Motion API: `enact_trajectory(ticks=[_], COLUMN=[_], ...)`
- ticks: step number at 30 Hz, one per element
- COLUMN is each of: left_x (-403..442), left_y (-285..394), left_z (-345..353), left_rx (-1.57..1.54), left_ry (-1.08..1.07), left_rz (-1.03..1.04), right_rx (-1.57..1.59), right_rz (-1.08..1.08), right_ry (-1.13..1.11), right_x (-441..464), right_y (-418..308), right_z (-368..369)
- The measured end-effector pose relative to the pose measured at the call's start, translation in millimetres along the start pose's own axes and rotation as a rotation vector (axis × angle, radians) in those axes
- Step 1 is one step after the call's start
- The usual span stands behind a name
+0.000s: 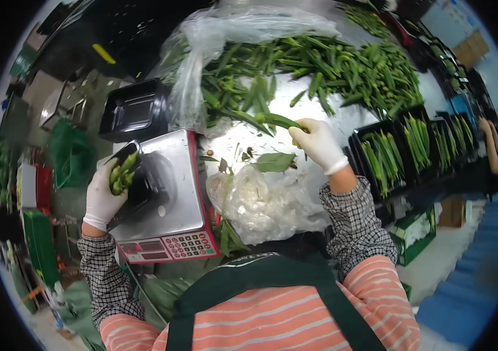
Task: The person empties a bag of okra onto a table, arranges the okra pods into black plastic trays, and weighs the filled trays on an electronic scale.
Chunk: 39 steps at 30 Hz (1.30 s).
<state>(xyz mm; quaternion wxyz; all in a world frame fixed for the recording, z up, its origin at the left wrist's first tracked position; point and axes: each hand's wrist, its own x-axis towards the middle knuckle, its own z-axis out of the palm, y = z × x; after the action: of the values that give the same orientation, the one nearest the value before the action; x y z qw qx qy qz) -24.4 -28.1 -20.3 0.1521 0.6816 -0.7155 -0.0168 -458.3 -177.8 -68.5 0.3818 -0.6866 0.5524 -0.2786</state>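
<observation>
My left hand (101,196), in a white glove, is closed around a small bunch of okra (122,175), stem ends up. It is at the left side of a black plastic tray (154,169) resting on a digital scale (181,202) with a red edge and a keypad. My right hand (319,143), gloved too, pinches okra (279,120) by one end over the metal table; how many pods it has I cannot tell. Beyond it lies a large heap of loose okra (331,64).
Several black trays filled with okra (382,153) line the right side. A stack of empty black trays (135,111) stands behind the scale. Crumpled clear plastic (266,202) and a loose leaf (275,162) lie on the table. Another person's arm (490,149) shows at far right.
</observation>
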Motion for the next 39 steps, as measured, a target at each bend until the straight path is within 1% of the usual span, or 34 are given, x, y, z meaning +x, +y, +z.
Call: enact_trajectory(ticks=[1, 2, 3, 4, 5, 6, 7, 8, 9, 10, 11, 12, 14, 15, 16, 18, 19, 20, 21, 23, 25, 26, 27, 28, 29, 30, 31, 32, 36, 38, 39], left_x=[2.6, 5.8, 8.5, 10.3, 12.0, 12.3, 12.1, 11.9, 12.0, 14.2, 15.7, 15.8, 12.8, 9.8, 6.2, -5.6, -13.4, -21.6, -32.5, -54.8, -79.2, -96.0, -109.5, -118.2, -128.2, -137.7, -146.8, -153.1, -165.7, -164.2, -162.4], left_y=[-8.3, -1.6, 1.7, 3.1, 3.0, 0.3, -2.9, -6.4, -12.3, -8.9, -3.1, 2.6, 2.6, 4.4, 7.8, 11.6, 13.8, 17.6, 15.9, 20.0, 15.5, 9.2, 8.7, 14.5, 16.4, 16.0, 14.7, 14.3, 10.4, 8.6, 7.6], left_z=[9.6, 6.8, 2.1, -3.7, -9.9, -15.3, -19.8, -23.5, -26.5, -32.2, -37.9, -42.6, -48.2, -50.9, -53.2, -50.1, -47.1, -44.7, -40.5, -40.8, -37.1, -35.8, -36.1, -43.9, -50.0, -53.7, -55.4, -58.1, -59.1, -51.8, -48.8], left_rx=[-0.032, -0.046, -0.065, -0.084, -0.093, -0.148, -0.205, -0.263, -0.277, -0.352, -0.398, -0.445, -0.313, -0.349, -0.384, -0.474, -0.52, -0.568, -0.565, -0.519, -0.501, -0.47, -0.423, -0.34, -0.299, -0.266, -0.279, -0.281, -0.34, -0.429, -0.425], left_ry=[-0.184, -0.314, -0.384, -0.451, -0.479, -0.465, -0.45, -0.434, -0.366, -0.311, -0.244, -0.172, -0.004, 0.028, 0.057, 0.078, 0.097, 0.118, 0.137, 0.17, 0.216, 0.231, 0.243, 0.231, 0.239, 0.247, 0.278, 0.289, 0.33, 0.358, 0.345], left_rz=[-0.008, -0.08, -0.061, -0.049, -0.046, -0.052, -0.061, -0.069, -0.026, -0.049, -0.109, -0.17, -0.103, -0.129, -0.152, -0.177, -0.196, -0.201, -0.23, -0.303, -0.385, -0.426, -0.459, -0.479, -0.498, -0.513, -0.554, -0.579, -0.66, -0.701, -0.671], right_rx=[-0.004, -0.078, -0.044, -0.078, -0.18, -0.203, -0.408, -0.451, -0.547, -0.561, -0.826, -1.092, -0.688, -0.366, -0.235, -0.229, -0.446, -0.462, -0.409, -0.555, -0.642, -0.715, -0.808, -0.797, -0.844, -0.841, -0.811, -0.811, -0.935, -0.957, -0.944], right_rz=[0.15, 0.095, 0.078, 0.129, 0.164, 0.264, 0.204, 0.354, 0.464, 0.663, 0.63, 0.584, 0.279, 0.255, 0.241, 0.046, -0.162, -0.209, -0.201, -0.295, -0.201, -0.188, -0.239, -0.22, -0.216, -0.222, -0.178, -0.191, -0.168, -0.121, -0.107], right_ry=[-0.006, 0.013, 0.026, 0.013, -0.001, 0.008, 0.023, 0.03, 0.048, 0.055, 0.065, 0.077, 0.25, 0.233, 0.203, 0.137, 0.128, 0.104, 0.029, -0.035, -0.137, -0.172, -0.153, -0.206, -0.211, -0.214, -0.253, -0.233, -0.276, -0.242, -0.218], right_x=[-40.9, -63.9, -90.7, -121.2, -149.8, -180.2, -206.1, -230.2, -251.3, -261.8, -275.5, -274.9, -260.7, -231.9, -202.5, -143.4, -111.3, -78.8, -41.7, 15.0, 59.3, 81.7, 98.6, 110.7, 118.3, 120.7, 124.1, 121.3, 111.1, 107.5, 109.1], right_y=[-12.3, -5.8, 3.7, 3.3, 5.9, 24.9, 35.5, 50.9, 70.4, 78.9, 97.5, 97.7, 100.3, 65.3, 39.4, 31.9, 46.9, 38.1, 45.9, 24.6, 6.0, 4.8, 10.2, 12.1, 13.3, 10.1, 11.4, 12.7, 16.3, 12.5, 15.0], right_z=[-36.0, -56.3, -75.7, -98.0, -116.8, -132.1, -144.2, -153.5, -160.3, -162.1, -158.1, -152.4, -141.1, -124.8, -107.1, -67.0, -43.9, -20.5, 5.2, 41.4, 70.3, 83.5, 95.4, 100.7, 104.9, 105.1, 105.7, 105.8, 102.8, 106.7, 111.0])
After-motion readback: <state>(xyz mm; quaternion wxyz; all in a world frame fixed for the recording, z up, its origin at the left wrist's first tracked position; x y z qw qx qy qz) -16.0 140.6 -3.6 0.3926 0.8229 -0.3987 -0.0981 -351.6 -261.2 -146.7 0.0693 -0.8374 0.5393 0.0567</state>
